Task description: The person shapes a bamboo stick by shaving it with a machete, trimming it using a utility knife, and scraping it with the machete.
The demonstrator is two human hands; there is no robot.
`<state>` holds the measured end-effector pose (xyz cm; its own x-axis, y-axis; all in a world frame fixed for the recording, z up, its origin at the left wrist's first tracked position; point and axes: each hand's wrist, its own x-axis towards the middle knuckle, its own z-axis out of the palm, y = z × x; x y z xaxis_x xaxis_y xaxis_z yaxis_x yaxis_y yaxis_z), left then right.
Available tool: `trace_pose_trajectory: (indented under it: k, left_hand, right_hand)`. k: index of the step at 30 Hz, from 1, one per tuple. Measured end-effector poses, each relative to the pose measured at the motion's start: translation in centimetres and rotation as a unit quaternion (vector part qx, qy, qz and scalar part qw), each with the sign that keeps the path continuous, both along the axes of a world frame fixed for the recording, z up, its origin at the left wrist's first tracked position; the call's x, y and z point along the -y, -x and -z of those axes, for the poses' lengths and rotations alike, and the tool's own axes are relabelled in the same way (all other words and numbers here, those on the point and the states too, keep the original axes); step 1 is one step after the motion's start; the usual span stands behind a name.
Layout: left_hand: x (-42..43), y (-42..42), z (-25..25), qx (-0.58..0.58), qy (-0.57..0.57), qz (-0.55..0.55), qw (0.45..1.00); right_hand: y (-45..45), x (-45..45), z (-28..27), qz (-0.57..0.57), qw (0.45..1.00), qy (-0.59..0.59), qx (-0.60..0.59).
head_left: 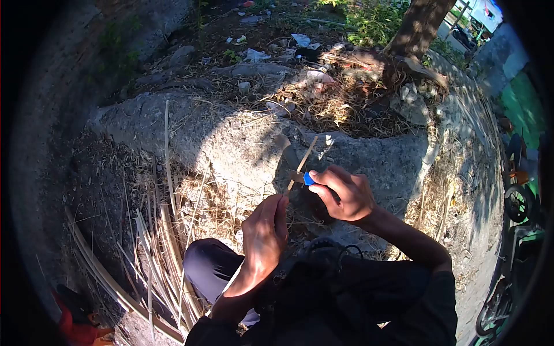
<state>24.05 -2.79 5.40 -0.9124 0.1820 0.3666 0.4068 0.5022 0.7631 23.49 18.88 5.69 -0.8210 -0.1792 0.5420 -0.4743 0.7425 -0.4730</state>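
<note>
My left hand (265, 230) is closed around a thin pale strip (309, 151), apparently bamboo or cane, which slants up and away from my fingers. Part of a pale strip also shows along my left wrist. In my right hand (344, 193) is a small knife (309, 179) with a blue handle, gripped between thumb and fingers. Its short brownish blade lies across the strip, just above my left fingertips. The fingers of my left hand hide the strip's lower part.
Many long pale strips (164, 254) lean in a bundle at my left, near my knee (210, 265). Ahead runs a rough stone ledge (231, 138) with dry straw and litter behind it. A tree trunk (418, 29) stands at the back right. Wheels (517, 202) show at the right edge.
</note>
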Motion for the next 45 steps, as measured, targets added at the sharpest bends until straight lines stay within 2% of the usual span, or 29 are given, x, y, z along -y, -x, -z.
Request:
trace_pose_trajectory:
  k: [2, 3, 4, 5, 7, 9, 10, 11, 13, 17, 21, 23, 29, 41, 45]
  left_hand:
    - [0.1, -0.3, 0.2, -0.01, 0.001, 0.0, 1.0]
    - [0.1, -0.7, 0.3, -0.017, 0.002, -0.001, 1.0]
    - [0.0, -1.3, -0.7, 0.003, -0.015, 0.005, 1.0]
    - [0.0, -1.4, -1.1, -0.023, -0.022, 0.01, 0.999]
    - [0.3, -1.1, -1.0, 0.041, -0.025, 0.022, 0.999]
    - [1.2, 0.1, -1.1, 0.188, -0.002, 0.064, 0.98]
    - [1.3, 0.4, -0.3, 0.211, -0.042, 0.081, 0.973]
    - [1.3, 0.5, -0.3, 0.214, -0.041, 0.08, 0.973]
    - [1.4, 0.8, -0.3, 0.324, -0.127, 0.125, 0.929]
    - [1.0, 0.6, -0.6, 0.316, -0.168, 0.141, 0.923]
    - [1.4, 0.8, -0.5, 0.296, -0.177, 0.131, 0.929]
    - [1.3, 0.8, -0.3, 0.211, -0.14, 0.108, 0.961]
    - [0.9, 0.6, -0.9, 0.177, -0.08, 0.07, 0.978]
    - [0.5, 0.5, -0.8, 0.178, -0.054, 0.047, 0.981]
    - [0.3, 0.6, -0.9, 0.178, -0.05, 0.041, 0.982]
  right_hand:
    - [2.0, -2.4, 0.0, 0.067, 0.997, 0.045, -0.018]
    - [3.5, -4.9, -0.5, 0.127, 0.989, 0.068, 0.024]
    - [4.8, -8.0, -1.0, 0.181, 0.979, 0.043, 0.084]
    - [6.1, -11.4, 1.4, 0.158, 0.986, 0.033, -0.031]
    - [4.9, -11.3, 0.4, 0.197, 0.974, 0.108, 0.044]
    - [3.5, -8.1, -0.3, 0.157, 0.977, 0.138, 0.029]
    - [2.6, -6.3, -0.8, 0.123, 0.978, 0.17, 0.009]
    - [1.6, -4.9, -1.4, 0.093, 0.978, 0.176, 0.056]
    - [0.8, -2.4, -1.1, 0.012, 0.993, 0.104, -0.057]
    - [-0.9, -0.4, -0.4, -0.051, 0.988, 0.127, 0.075]
    - [-1.2, 0.2, -0.1, -0.057, 0.991, 0.091, 0.078]
    - [-1.2, 0.4, 0.0, -0.054, 0.991, 0.084, 0.086]
    - [-1.2, 0.8, -0.3, -0.052, 0.992, 0.077, 0.085]
    - [-0.5, 0.6, 0.2, -0.031, 0.998, 0.032, 0.04]
    - [1.0, -0.8, 0.3, 0.017, 0.999, 0.03, 0.015]
